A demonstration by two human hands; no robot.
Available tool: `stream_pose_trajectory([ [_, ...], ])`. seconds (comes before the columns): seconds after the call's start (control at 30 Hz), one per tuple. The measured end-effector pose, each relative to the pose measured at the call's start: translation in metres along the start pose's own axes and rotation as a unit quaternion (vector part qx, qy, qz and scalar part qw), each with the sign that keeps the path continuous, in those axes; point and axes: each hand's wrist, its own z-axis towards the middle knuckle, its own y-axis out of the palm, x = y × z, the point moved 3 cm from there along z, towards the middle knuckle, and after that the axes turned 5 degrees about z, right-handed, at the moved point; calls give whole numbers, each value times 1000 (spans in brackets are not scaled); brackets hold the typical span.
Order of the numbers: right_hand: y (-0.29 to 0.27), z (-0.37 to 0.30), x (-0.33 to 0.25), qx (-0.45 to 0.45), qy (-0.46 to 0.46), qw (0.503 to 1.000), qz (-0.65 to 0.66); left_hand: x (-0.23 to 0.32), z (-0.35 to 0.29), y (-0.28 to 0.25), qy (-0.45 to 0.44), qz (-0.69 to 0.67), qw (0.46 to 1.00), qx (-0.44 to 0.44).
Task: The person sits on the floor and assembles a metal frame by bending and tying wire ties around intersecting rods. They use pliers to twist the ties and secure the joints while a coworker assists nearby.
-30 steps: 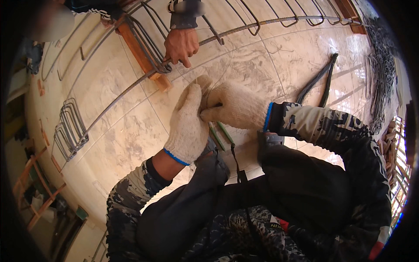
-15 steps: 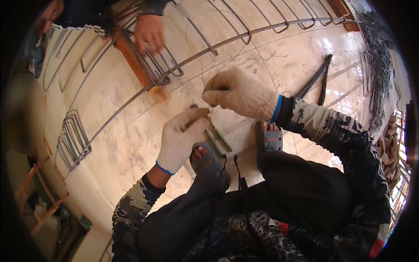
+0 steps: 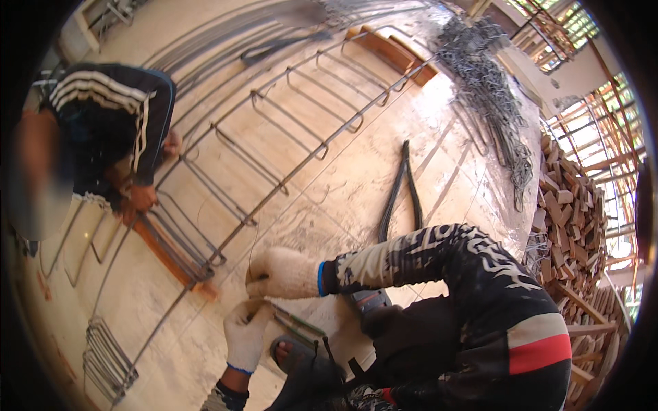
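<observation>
Brown blocks (image 3: 565,212) lie heaped along the right side of the room where I stand, loose boards (image 3: 591,329) at their near end and a lattice of poles (image 3: 603,130) behind, daylight streaming through. Nearby, tangled grey metal strands (image 3: 483,79) sprawl across the smudged tiled floor (image 3: 449,181).

A head-worn fisheye camera looks steeply down past the hands (image 3: 286,272) onto tiled floor (image 3: 346,198).
</observation>
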Motion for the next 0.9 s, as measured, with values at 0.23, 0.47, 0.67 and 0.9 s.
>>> stream_pose_trajectory([
  [0.23,-94,13,43,217,82,971,-50,-3,-2,-6,-5,-44,999,10],
  [0.47,-298,-50,0,738,-53,661,-123,-23,0,-8,12,-63,998,-7],
  [0.67,-187,-24,51,336,-11,941,-34,-6,4,6,14,-49,999,-16],
  [0.9,-34,-33,25,-26,56,994,85,-4,11,0,9,-5,999,-44],
])
